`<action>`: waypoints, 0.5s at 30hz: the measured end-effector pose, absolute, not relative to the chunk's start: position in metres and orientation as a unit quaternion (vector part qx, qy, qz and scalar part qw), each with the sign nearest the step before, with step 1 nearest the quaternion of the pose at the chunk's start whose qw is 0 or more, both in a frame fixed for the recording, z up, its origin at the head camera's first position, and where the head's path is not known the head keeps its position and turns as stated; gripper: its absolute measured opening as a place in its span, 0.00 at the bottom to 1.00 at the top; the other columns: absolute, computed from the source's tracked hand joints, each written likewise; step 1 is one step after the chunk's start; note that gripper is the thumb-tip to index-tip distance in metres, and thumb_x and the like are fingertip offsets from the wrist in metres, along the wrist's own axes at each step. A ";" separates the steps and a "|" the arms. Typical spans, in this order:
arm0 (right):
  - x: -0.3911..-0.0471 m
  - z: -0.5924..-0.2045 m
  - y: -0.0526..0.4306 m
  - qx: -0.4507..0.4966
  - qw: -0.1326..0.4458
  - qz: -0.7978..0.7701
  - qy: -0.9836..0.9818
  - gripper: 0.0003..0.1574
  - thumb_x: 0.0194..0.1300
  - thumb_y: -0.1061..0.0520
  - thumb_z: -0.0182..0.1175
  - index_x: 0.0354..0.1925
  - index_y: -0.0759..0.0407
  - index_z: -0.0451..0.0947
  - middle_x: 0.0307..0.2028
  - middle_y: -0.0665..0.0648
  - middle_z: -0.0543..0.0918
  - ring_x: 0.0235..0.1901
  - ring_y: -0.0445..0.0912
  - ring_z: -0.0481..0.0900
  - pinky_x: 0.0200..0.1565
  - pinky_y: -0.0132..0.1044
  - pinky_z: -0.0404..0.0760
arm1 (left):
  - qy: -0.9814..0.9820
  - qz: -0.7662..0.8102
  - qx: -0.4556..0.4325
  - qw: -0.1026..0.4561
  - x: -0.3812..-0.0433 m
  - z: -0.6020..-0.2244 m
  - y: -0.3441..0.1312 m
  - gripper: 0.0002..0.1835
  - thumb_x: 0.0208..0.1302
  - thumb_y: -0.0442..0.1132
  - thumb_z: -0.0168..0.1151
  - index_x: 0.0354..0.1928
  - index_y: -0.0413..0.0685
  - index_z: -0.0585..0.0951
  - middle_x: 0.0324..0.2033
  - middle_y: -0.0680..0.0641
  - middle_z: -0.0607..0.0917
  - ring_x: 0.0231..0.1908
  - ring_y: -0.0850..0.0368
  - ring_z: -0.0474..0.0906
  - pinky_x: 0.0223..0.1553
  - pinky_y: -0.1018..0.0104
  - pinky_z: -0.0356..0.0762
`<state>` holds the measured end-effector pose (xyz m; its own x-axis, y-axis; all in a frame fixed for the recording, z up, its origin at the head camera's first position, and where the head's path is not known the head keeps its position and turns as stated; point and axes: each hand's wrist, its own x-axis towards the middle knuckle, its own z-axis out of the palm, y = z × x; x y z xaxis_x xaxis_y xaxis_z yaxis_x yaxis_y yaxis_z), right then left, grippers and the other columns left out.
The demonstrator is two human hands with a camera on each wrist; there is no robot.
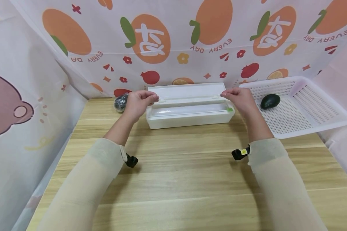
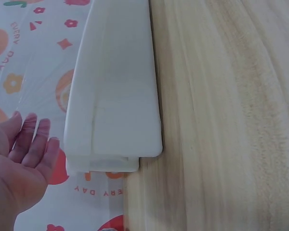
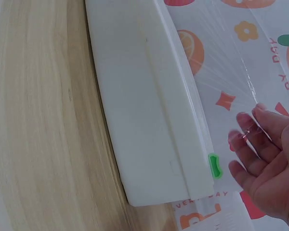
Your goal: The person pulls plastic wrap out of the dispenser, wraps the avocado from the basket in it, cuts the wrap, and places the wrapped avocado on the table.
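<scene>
A white plastic-wrap dispenser (image 1: 190, 121) sits at the back of the table with its lid (image 1: 187, 90) raised. Inside lies a roll of clear film (image 1: 187, 109), and a green slider (image 3: 215, 166) shows at the right end. My left hand (image 1: 140, 102) pinches the plastic wrap (image 2: 31, 94) above the dispenser's left end. Over the right end, my right hand (image 1: 242, 98) pinches the other side of the sheet between thumb and fingers. Stretched creases of the clear film (image 3: 250, 82) run from the right fingertips toward the left; its edges are hard to make out.
Left of the dispenser is a dark round item (image 1: 121, 102) covered in shiny film. On the right, a white perforated basket (image 1: 320, 130) holds a dark green avocado (image 1: 270, 101). A fruit-printed sheet (image 1: 176, 69) hangs behind the wooden table (image 1: 179, 179).
</scene>
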<state>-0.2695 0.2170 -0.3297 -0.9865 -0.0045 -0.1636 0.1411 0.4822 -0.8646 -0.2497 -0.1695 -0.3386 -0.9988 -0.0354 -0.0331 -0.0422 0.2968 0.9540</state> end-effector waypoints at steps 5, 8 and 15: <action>-0.270 -0.327 0.215 0.044 0.064 -0.551 0.831 0.27 0.62 0.39 0.64 0.55 0.49 0.83 0.51 0.54 0.85 0.57 0.48 0.78 0.65 0.43 0.72 | 0.776 0.630 -0.020 -0.008 -0.248 -0.334 -0.169 0.16 0.63 0.43 0.68 0.48 0.40 0.85 0.39 0.47 0.88 0.40 0.57 0.87 0.45 0.65 0.83; -0.271 -0.324 0.214 0.039 0.055 -0.569 0.820 0.27 0.61 0.40 0.65 0.54 0.50 0.83 0.49 0.55 0.85 0.54 0.51 0.81 0.61 0.41 0.77 | 0.764 0.644 -0.016 -0.016 -0.247 -0.331 -0.169 0.16 0.62 0.42 0.68 0.47 0.39 0.85 0.38 0.47 0.88 0.39 0.57 0.87 0.43 0.65 0.84; -0.274 -0.318 0.213 0.026 0.044 -0.576 0.816 0.26 0.61 0.42 0.66 0.54 0.52 0.83 0.48 0.56 0.85 0.52 0.54 0.82 0.53 0.37 0.81 | 0.762 0.647 -0.012 -0.021 -0.245 -0.322 -0.173 0.16 0.61 0.44 0.69 0.47 0.41 0.85 0.39 0.47 0.88 0.40 0.56 0.87 0.44 0.63 0.84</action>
<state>-0.2740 0.2130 -0.3176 -0.9948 -0.0081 -0.1020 0.0934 0.3352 -0.9375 -0.2452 -0.1726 -0.3217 -0.9988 -0.0465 0.0165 0.0087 0.1625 0.9867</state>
